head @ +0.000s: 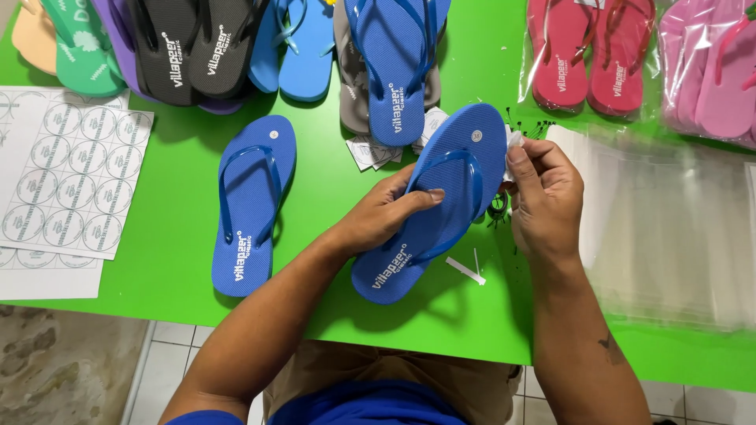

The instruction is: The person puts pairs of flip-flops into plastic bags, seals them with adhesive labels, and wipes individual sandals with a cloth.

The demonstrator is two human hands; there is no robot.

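Two hands: both work on one blue flip-flop [441, 206] at the table's near middle.
Hidden: the white tag [513, 140] at the right fingertips is mostly covered; its shape is hard to make out.
Axis: the flip-flop lies diagonally, heel near-left, toe far-right.
Left hand [386, 214]: curled over the sole's left edge, thumb on top, gripping it.
Right hand [545, 195]: fingers pinched shut on the tag beside the toe.
Nearby: a second blue flip-flop [253, 203] lies flat to the left on the green table [173, 197].
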